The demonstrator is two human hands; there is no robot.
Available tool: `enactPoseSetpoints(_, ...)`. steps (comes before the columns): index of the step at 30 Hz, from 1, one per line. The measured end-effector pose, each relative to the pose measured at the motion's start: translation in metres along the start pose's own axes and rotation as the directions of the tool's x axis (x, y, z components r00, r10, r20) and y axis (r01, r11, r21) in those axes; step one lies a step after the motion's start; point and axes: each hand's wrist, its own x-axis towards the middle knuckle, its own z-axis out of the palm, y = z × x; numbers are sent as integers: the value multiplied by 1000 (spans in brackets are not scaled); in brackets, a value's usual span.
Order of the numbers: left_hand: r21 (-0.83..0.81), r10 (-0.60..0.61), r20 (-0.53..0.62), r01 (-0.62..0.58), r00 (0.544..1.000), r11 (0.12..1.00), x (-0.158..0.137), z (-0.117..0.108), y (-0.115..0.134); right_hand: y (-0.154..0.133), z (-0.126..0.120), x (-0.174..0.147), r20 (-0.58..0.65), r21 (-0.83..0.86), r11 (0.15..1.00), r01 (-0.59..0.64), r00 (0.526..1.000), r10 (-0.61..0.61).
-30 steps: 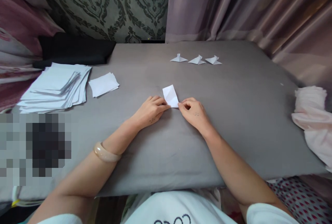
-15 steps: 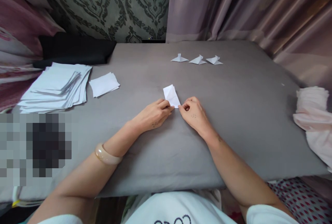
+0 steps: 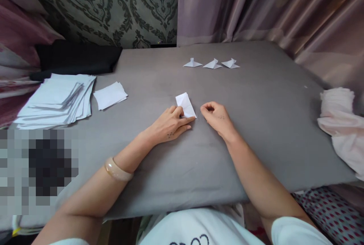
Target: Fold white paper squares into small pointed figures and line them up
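A small folded piece of white paper (image 3: 186, 105) with crease lines lies at the middle of the table. My left hand (image 3: 170, 122) holds it down, the index finger stretched along its near edge and the other fingers bent over its left side; the thumb rests on the cloth just in front. To the right, my right hand (image 3: 216, 117) is apart from the paper, thumb and fingertips pinched together with nothing visible in them. Three small folded paper figures (image 3: 212, 64) with pointed ends stand in a row farther back.
On the left are a large stack of white paper (image 3: 57, 99) and a smaller pile of paper sheets (image 3: 110, 95). Behind them lies a folded black cloth (image 3: 76, 57). Bunched pale pink fabric (image 3: 338, 120) lies at the right edge of the grey-covered table (image 3: 270, 124).
My right hand has let go of the paper's right corner and moved slightly right. My left index finger has stretched out along the near edge. The camera view has shifted a little.
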Motion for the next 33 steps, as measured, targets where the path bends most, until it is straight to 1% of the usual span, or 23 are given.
enactPoseSetpoints(5,-25,4,-19,-4,1000,1000,0,0,2,-2,5,-2,43,-7,997,79,996,-79)
enactPoseSetpoints(9,-69,-30,-12,29,999,997,-5,-3,3,-1,5,-4,65,-39,990,138,989,-136)
enactPoseSetpoints(12,-92,-48,-30,46,998,995,-9,-4,3,-3,5,-6,70,-55,979,197,979,-193)
enactPoseSetpoints(16,-140,-50,-91,37,995,990,-12,-1,1,-6,9,-11,101,-89,962,258,963,-249)
enactPoseSetpoints(20,-201,-70,-189,32,980,979,-13,4,-2,-7,11,-14,130,-138,961,241,966,-224)
enactPoseSetpoints(22,-206,-68,-210,24,975,978,-13,6,-3,-6,12,-14,131,-142,960,241,966,-223)
enactPoseSetpoints(25,-174,-54,-225,14,973,985,-13,5,-3,-7,12,-14,143,-154,942,299,950,-278)
enactPoseSetpoints(26,-154,-76,-258,37,963,987,-13,4,-3,-7,12,-14,148,-157,932,328,940,-306)
enactPoseSetpoints(27,-132,-119,-315,81,941,988,-13,3,-3,-8,12,-15,144,-160,919,360,930,-340)
enactPoseSetpoints(28,-112,-172,-391,139,904,984,-13,1,-3,-10,11,-16,132,-170,901,399,915,-380)
enactPoseSetpoints(29,-94,-222,-469,202,855,975,-14,0,-4,-11,11,-17,112,-190,876,444,896,-429)
enactPoseSetpoints(30,-74,-255,-535,256,805,964,-14,-1,-4,-13,10,-19,91,-226,842,490,871,-483)
enactPoseSetpoints(31,-45,-268,-583,298,767,953,-15,-2,-4,-15,9,-20,76,-274,801,533,842,-534)
enactPoseSetpoints(32,-3,-258,-605,322,753,947,-16,-3,-5,-17,8,-21,73,-327,756,567,812,-578)
enactPoseSetpoints(33,51,-232,-605,328,761,943,-17,-3,-5,-19,7,-22,85,-378,711,593,787,-611)
